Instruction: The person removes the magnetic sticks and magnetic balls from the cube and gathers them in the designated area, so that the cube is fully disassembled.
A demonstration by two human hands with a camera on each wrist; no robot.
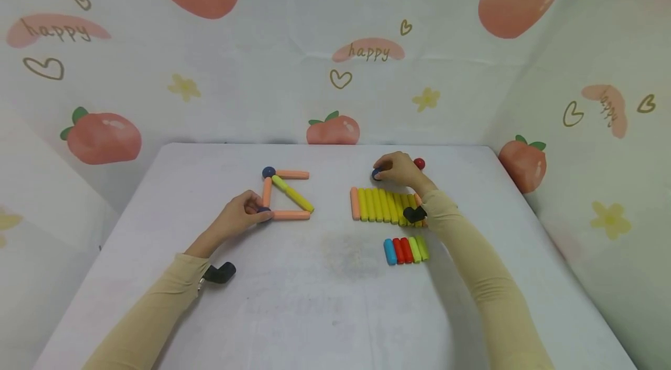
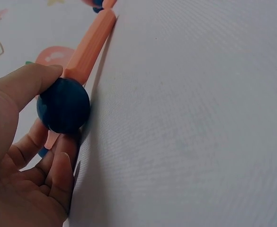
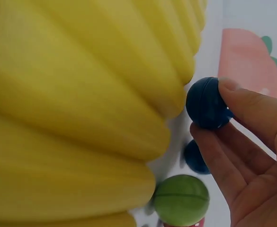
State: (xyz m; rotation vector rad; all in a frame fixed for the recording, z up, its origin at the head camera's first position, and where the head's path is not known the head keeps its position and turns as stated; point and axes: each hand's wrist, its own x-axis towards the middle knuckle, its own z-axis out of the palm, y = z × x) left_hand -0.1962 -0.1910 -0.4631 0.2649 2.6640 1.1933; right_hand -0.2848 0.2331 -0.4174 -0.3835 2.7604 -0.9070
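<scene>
My left hand pinches a dark blue ball between thumb and fingers, at the lower left corner of a stick figure on the table. From this ball an orange stick runs up to another blue ball, and a second orange stick reaches right. The upper ball bears a third orange stick and a slanting yellow-green and yellow stick. My right hand, beyond the row of yellow sticks, pinches a separate blue ball by thumb and fingertips.
An orange stick edges the yellow row on the left. Nearer lie short blue, red and green sticks. A red ball sits behind the right hand; a green ball and another blue ball show in the right wrist view.
</scene>
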